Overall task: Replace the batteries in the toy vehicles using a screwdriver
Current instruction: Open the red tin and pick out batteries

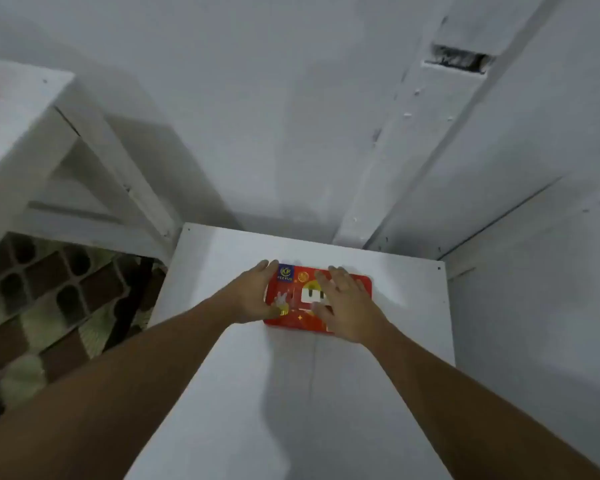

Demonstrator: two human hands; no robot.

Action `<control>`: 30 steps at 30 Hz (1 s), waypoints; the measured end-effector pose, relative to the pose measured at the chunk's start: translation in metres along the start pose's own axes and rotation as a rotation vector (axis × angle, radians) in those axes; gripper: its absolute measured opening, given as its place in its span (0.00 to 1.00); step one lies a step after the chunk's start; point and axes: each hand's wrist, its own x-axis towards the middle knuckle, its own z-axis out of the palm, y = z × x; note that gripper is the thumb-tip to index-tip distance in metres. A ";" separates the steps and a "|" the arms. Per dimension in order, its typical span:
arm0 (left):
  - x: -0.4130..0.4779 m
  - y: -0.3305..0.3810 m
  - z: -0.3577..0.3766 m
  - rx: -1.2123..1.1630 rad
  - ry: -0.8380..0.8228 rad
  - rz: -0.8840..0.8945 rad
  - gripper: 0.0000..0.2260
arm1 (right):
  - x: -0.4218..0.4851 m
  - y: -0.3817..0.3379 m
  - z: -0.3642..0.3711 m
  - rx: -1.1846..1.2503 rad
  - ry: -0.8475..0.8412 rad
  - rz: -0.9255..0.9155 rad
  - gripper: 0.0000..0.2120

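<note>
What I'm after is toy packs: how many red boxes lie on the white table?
1. The flat red box lies far back on the white table, left hand holding its left end, right hand resting on top.

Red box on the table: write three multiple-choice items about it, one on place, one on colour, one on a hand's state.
1. Where is the box? A on the white table; B on the floor; C on a shelf.
2. Its main colour? A blue; B red; C green.
3. How is the right hand? A in a fist; B off the box; C flat on it, fingers spread.
Answers: A, it lies on the tabletop near the far edge. B, the lid is red. C, straight fingers rest across the lid.
</note>
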 end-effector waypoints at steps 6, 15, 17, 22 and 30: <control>0.037 -0.049 0.034 -0.273 -0.084 0.051 0.52 | 0.046 0.004 0.038 -0.210 -0.030 -0.059 0.54; 0.052 -0.075 0.051 -0.570 -0.044 0.080 0.49 | 0.076 -0.004 0.048 -0.270 -0.047 -0.117 0.62; 0.053 -0.079 0.052 -0.556 -0.069 0.096 0.50 | 0.079 -0.007 0.048 -0.287 -0.068 -0.133 0.62; 0.061 -0.090 0.059 -0.547 -0.062 0.116 0.51 | 0.086 -0.009 0.051 -0.247 -0.047 -0.136 0.60; 0.075 -0.107 0.070 -0.586 -0.030 0.116 0.40 | 0.086 -0.009 0.053 -0.205 -0.017 -0.152 0.59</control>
